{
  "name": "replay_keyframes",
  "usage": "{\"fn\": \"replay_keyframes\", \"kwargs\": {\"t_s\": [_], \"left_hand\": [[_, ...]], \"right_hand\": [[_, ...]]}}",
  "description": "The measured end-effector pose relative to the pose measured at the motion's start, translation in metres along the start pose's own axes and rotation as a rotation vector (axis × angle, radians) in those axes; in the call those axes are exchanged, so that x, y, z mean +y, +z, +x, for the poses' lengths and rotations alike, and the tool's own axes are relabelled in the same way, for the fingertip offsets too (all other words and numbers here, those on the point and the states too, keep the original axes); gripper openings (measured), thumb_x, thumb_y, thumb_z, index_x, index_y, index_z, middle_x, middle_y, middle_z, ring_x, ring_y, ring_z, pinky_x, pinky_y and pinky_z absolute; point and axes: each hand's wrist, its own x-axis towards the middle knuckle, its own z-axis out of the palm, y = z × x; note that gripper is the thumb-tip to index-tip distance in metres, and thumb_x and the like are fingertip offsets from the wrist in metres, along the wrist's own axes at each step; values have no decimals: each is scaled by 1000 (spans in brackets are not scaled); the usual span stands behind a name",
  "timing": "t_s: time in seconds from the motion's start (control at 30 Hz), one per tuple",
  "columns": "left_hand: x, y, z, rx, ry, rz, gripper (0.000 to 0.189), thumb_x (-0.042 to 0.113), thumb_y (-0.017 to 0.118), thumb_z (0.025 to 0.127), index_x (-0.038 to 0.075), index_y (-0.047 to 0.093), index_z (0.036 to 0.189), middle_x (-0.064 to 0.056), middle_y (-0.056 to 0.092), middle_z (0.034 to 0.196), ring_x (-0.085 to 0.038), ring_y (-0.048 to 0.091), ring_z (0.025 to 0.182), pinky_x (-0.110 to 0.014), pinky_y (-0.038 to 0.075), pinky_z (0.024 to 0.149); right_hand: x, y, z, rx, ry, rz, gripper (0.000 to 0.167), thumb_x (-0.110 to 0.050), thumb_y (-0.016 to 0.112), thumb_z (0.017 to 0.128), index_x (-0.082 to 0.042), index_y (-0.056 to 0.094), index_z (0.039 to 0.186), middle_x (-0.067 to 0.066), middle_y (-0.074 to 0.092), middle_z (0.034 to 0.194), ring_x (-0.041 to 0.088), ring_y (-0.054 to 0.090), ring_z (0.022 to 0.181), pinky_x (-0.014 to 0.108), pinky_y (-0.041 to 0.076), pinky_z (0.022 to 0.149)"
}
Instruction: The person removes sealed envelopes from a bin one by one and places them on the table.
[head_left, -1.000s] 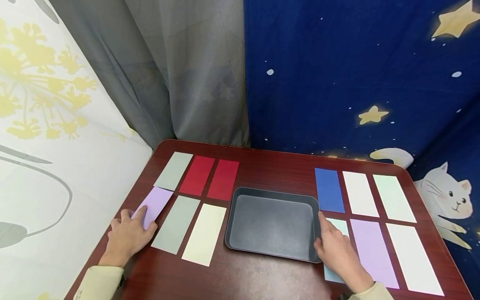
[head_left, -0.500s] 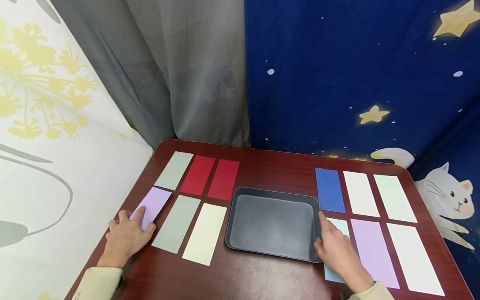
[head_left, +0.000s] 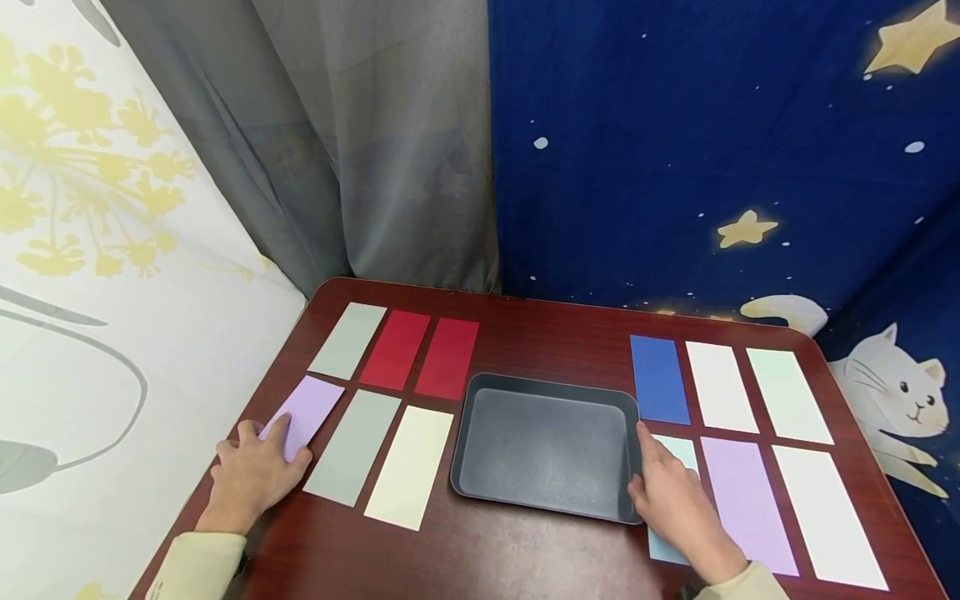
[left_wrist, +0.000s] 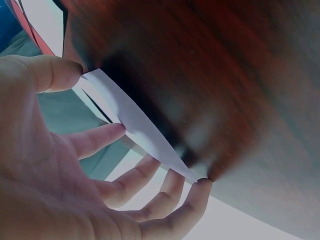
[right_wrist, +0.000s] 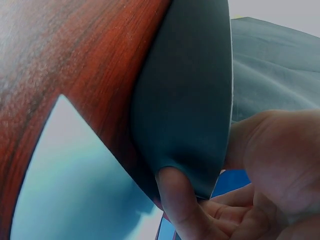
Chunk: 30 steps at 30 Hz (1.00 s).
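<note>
My left hand [head_left: 253, 477] is at the table's left side, over a light purple paper card [head_left: 307, 412]. In the left wrist view the thumb and fingers [left_wrist: 190, 205] hold the card [left_wrist: 137, 125] by opposite edges, and it bows slightly off the wood. Part of the card is hidden under the hand in the head view. On the right, my right hand [head_left: 678, 504] grips the right rim of a dark grey baking tray [head_left: 547, 450]. The right wrist view has one finger [right_wrist: 177, 200] against the tray's outer wall [right_wrist: 185, 95], and the thumb goes over the rim.
Left of the tray lie grey-green cards [head_left: 352, 450], red cards [head_left: 395, 350] and a cream card [head_left: 408, 468]. To its right are a blue card [head_left: 660, 379], white cards [head_left: 828, 517], a mint card [head_left: 789, 396], another purple card [head_left: 750, 504] and a pale blue card [head_left: 667, 550] partly under my right hand.
My left hand and the purple card have shifted very slightly left and toward me, its far edge drawing away from the grey-green card. The right hand and tray have stayed in place.
</note>
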Motion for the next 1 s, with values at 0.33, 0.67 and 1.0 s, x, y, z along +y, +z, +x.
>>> {"fn": "replay_keyframes", "kwargs": {"t_s": [0.33, 0.67, 1.0], "left_hand": [[-1, 0, 2, -24, -17, 5, 72, 41, 59, 103, -6, 43, 156, -53, 33, 139, -81, 40, 110, -85, 44, 76], [0, 1, 0, -13, -11, 0, 73, 41, 59, 103, -5, 43, 156, -51, 32, 140, -80, 39, 110, -84, 44, 75], [3, -1, 0, 5, 3, -8, 73, 41, 59, 103, -5, 42, 157, -50, 32, 138, -80, 39, 112, -85, 43, 75]], "right_hand": [[0, 0, 0, 6, 2, 2, 77, 5, 79, 85, 20, 45, 153, 41, 61, 142, 25, 66, 64, 51, 60, 64], [0, 0, 0, -4, 8, 3, 77, 5, 79, 86, 20, 45, 153, 40, 61, 142, 21, 62, 61, 47, 58, 60], [1, 0, 0, -14, 15, 9, 77, 4, 79, 87, 19, 44, 155, 40, 60, 144, 15, 54, 55, 39, 52, 55]]}}
